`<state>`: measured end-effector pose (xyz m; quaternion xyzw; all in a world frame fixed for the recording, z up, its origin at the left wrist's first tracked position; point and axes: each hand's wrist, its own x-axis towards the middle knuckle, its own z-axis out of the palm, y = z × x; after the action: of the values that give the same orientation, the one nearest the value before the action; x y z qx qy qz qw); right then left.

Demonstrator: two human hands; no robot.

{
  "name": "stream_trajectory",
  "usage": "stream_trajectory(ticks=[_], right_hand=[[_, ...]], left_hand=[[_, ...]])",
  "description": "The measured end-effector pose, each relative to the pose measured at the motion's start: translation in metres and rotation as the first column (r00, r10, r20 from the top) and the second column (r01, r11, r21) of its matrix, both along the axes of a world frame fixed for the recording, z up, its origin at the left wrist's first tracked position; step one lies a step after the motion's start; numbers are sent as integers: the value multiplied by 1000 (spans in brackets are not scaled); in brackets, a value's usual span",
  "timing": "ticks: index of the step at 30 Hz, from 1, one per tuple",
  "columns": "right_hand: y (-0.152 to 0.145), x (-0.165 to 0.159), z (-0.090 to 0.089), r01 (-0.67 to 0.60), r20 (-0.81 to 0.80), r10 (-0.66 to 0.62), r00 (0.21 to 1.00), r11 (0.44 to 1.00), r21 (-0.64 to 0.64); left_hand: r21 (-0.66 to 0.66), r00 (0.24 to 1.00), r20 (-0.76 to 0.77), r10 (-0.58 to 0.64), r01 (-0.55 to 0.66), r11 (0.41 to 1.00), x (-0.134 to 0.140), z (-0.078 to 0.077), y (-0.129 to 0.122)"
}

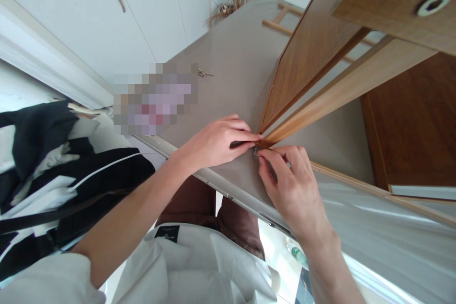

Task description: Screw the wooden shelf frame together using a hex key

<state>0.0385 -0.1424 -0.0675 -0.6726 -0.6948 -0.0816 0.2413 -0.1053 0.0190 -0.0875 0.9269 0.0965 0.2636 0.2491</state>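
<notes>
A wooden frame (320, 90) with flat brown panels (302, 42) stands tilted on a grey-beige tabletop (235, 57). At its low near corner, my left hand (221, 145) pinches the wood between thumb and fingertips. Just to the right, my right hand (290, 183) has its thumb and forefinger closed on a small silvery metal piece (255, 151), which looks like a screw, against that same corner. The fingers hide most of the piece and the spot where it meets the wood.
Several loose screws (202, 73) lie on the tabletop beside a blurred-out patch. A ladder-like wooden part (278, 23) is at the far end. White cabinets (78, 14) line the left, above dark clothes (39, 137) and a white power strip (53, 199). A bottle (297, 252) is on the floor.
</notes>
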Motion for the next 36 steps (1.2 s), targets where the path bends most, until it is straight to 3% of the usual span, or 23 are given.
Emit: stream_trajectory(ticks=[12,19,36], right_hand=[[-4,6,-3,13,6,-13,1000,1000,2],[-7,4,-7,90,16,-91,996,995,40],[-8,7,-13,45,-5,-46,999,999,-25]], left_hand=[[-2,1000,1,16,-16,1000,0,0,0],[1,1000,-4,20,-20,1000,1,1,-1],[11,1000,-10,22,-22,1000,1,0,0]])
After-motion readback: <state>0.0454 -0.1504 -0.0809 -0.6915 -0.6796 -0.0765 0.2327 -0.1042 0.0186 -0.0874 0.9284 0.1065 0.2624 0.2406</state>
